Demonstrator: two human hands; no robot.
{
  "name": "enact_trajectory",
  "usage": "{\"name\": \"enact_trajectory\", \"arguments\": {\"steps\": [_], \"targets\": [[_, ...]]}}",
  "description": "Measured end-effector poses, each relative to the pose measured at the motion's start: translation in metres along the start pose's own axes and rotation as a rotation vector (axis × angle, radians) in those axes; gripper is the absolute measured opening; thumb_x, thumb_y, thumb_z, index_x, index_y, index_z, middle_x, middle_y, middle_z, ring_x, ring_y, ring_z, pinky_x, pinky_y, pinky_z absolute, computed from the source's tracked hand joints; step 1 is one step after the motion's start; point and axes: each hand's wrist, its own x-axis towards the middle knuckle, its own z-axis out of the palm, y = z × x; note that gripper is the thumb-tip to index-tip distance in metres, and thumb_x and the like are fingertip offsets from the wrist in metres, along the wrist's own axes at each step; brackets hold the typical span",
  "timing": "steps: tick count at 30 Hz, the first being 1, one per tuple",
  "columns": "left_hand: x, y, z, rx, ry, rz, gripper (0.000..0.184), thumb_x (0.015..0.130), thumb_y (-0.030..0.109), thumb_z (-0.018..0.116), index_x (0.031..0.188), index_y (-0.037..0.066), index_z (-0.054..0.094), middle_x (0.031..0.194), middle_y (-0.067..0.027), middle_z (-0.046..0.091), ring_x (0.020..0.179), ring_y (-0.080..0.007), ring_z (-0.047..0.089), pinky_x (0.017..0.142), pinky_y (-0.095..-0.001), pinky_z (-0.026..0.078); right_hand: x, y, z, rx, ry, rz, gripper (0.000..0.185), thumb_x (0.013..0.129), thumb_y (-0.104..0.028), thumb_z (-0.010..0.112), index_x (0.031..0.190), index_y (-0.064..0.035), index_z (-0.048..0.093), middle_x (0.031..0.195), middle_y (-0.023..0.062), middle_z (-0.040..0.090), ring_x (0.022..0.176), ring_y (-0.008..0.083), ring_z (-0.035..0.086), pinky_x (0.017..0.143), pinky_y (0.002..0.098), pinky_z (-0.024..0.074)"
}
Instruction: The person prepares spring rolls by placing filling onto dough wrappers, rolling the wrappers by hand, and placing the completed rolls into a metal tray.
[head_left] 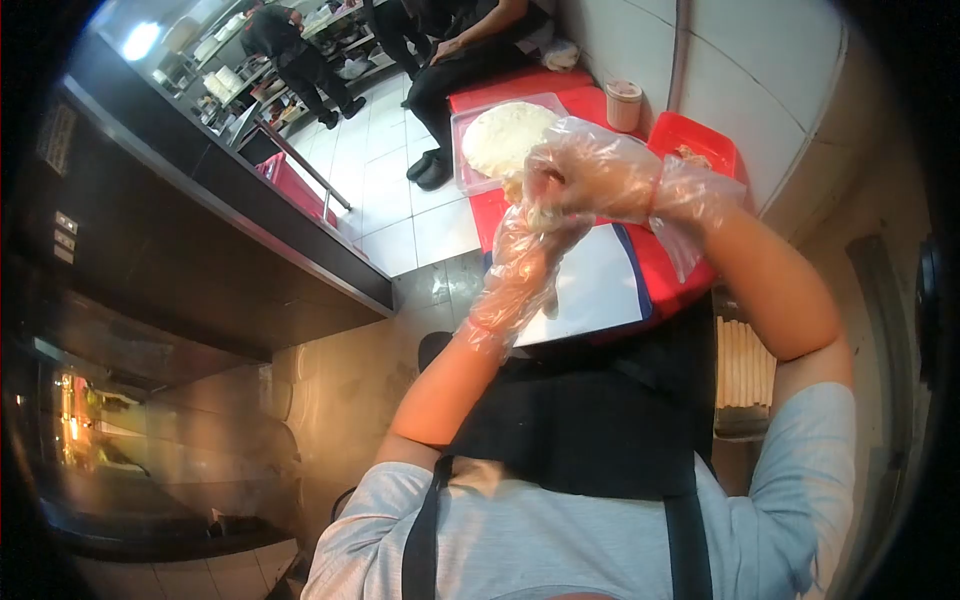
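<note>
Two-handed, pinched a pale morsel [514, 189] between nearly closed left hand [524, 250] and right hand [590, 178] grips, with much white mass [502, 138] unpinched at eleven o'clock.

Legible text, brands, numbers or signs: none. Faint pale marks, possibly lettering, on the dark brown flat panel [56, 140] at upper left; too small and blurred to read. Small white cylindrical tub with brownish rim [624, 108], beside the tiled wall: faint markings on its side, unreadable at this resolution. No characters could be transcribed from either surface.
</note>
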Motion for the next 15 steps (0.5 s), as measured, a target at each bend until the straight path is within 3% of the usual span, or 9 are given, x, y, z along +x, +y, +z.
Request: {"name": "enact_trajectory", "arguments": {"steps": [2,5,6,11,13,14,15], "targets": [[-0.002,0.008,0.007,-0.106,0.095,-0.046,0.021,0.087,0.015,0.073,0.102,0.003,0.063,0.079,-0.0017,0.055,0.067,-0.0110,0.051,0.047,-0.0249,0.043,-0.013,0.012,0.012,0.006,0.135,-0.139,0.023,0.080,-0.009,0.077,0.101,-0.0069,0.069,0.096,0.0136,0.069,0.089,0.0330,0.067,0.078,0.0406,0.0547],[0.003,-0.012,-0.016,-0.169,-0.109,0.054,0.026,0.094,0.015,0.067,0.118,0.006,0.066,0.105,-0.0074,0.065,0.093,-0.0154,0.062,0.079,-0.0292,0.053,-0.022,0.024,0.033,-0.090,0.303,-0.472,0.020,0.083,-0.013,0.075,0.100,-0.0072,0.065,0.091,0.0154,0.067,0.093,0.0324,0.068,0.082,0.0429,0.0544],[0.002,-0.015,-0.014,-0.234,-0.121,0.100,0.026,0.093,0.015,0.068,0.118,0.006,0.066,0.104,-0.0067,0.065,0.092,-0.0150,0.063,0.077,-0.0288,0.052,-0.026,0.027,0.043,-0.133,0.434,-0.520,0.019,0.086,-0.013,0.073,0.100,-0.0066,0.062,0.090,0.0151,0.066,0.088,0.0317,0.068,0.080,0.0424,0.0548],[0.004,-0.033,-0.004,-0.342,-0.106,0.208,0.026,0.091,0.014,0.071,0.116,0.006,0.065,0.099,-0.0044,0.067,0.089,-0.0152,0.064,0.074,-0.0286,0.052,-0.035,0.010,0.039,0.057,0.297,-0.241,0.019,0.086,-0.014,0.072,0.099,-0.0030,0.067,0.088,0.0157,0.067,0.082,0.0319,0.068,0.076,0.0393,0.0554],[0.009,-0.035,0.001,-0.069,-0.039,0.263,0.034,0.092,0.013,0.069,0.123,0.004,0.060,0.103,-0.0082,0.066,0.088,-0.0150,0.065,0.053,-0.0248,0.051,-0.034,0.001,0.022,0.213,0.106,-0.019,0.019,0.084,-0.016,0.074,0.097,-0.0018,0.069,0.090,0.0170,0.068,0.084,0.0310,0.066,0.078,0.0412,0.0532],[0.009,-0.033,0.002,0.069,-0.004,0.290,0.038,0.092,0.013,0.067,0.127,0.003,0.057,0.105,-0.0101,0.065,0.087,-0.0148,0.065,0.043,-0.0228,0.051,-0.032,-0.001,0.018,0.425,0.015,0.122,0.025,0.082,-0.017,0.073,0.100,-0.0014,0.066,0.087,0.0138,0.067,0.083,0.0267,0.069,0.073,0.0366,0.0567],[0.007,-0.031,0.003,0.072,0.007,0.273,0.035,0.091,0.014,0.069,0.123,0.004,0.060,0.102,-0.0088,0.066,0.086,-0.0156,0.065,0.053,-0.0251,0.051,-0.031,0.002,0.019,0.521,0.016,0.127,0.025,0.082,-0.018,0.073,0.102,-0.0023,0.067,0.090,0.0135,0.067,0.085,0.0270,0.069,0.075,0.0371,0.0565]]}}
